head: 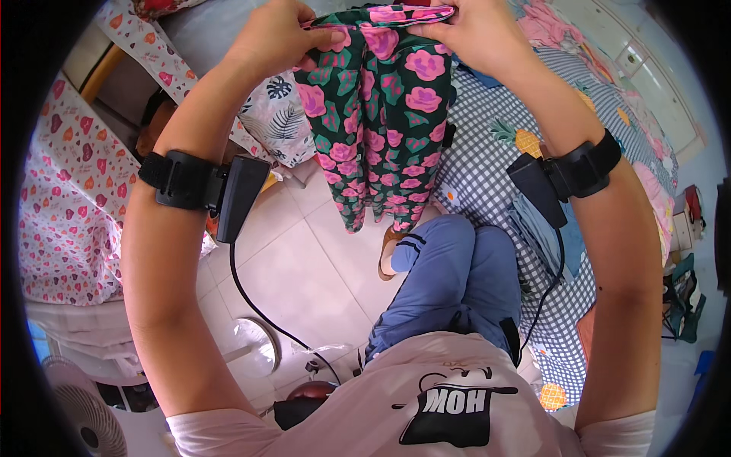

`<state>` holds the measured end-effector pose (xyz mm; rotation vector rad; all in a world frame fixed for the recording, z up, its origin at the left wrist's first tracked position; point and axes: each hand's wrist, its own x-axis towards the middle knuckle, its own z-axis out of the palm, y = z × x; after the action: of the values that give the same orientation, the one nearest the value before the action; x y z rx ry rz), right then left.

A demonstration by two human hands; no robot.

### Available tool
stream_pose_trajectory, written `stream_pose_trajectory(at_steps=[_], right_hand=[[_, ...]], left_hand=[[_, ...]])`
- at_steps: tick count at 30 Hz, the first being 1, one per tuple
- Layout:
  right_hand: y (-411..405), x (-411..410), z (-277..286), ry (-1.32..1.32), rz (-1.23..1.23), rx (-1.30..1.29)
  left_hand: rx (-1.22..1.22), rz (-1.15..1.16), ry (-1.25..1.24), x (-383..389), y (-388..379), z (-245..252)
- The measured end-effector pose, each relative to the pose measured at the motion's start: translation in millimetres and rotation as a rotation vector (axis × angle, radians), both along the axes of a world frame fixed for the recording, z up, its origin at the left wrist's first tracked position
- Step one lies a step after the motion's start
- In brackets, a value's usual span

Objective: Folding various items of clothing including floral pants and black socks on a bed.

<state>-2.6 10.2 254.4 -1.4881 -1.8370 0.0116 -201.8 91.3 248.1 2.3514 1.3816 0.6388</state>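
Observation:
A dark green skirt-like garment or pair of trousers with pink flowers [400, 114] hangs in front of me, its top edge held up at the upper middle. My left hand [280, 34] pinches the top edge at its left end, thumb in front. At the right end of that edge, my right hand [457, 25] grips the folded band. The cloth hangs in long folds down to above the tiled floor and my feet. Which kind of garment it is, I cannot tell for certain.
To the right is a bed with a checked sheet [480, 165], bearing folded blue clothes [548, 228] and a pink heap [548, 23]. Heart-patterned cloth [80, 200] drapes at left. A fan [88, 411] stands lower left, near a round metal base [257, 345] on the floor.

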Motion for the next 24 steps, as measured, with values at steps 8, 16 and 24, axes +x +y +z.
stream_pose_trajectory(at_steps=[8,16,24], right_hand=[[18.5,2.7,-16.4,-0.154,-0.129,0.183],[15.5,-31.2,-20.2,-0.092,-0.041,0.294],[21.2,-23.1,-24.1,0.146,0.011,0.349]], left_hand=[[0.146,0.156,0.254,24.8,-14.3,12.9],[0.044,0.186,-0.127,52.0,-36.1,22.1],[-0.213,0.032,-0.713,57.1,-22.6,1.8]])
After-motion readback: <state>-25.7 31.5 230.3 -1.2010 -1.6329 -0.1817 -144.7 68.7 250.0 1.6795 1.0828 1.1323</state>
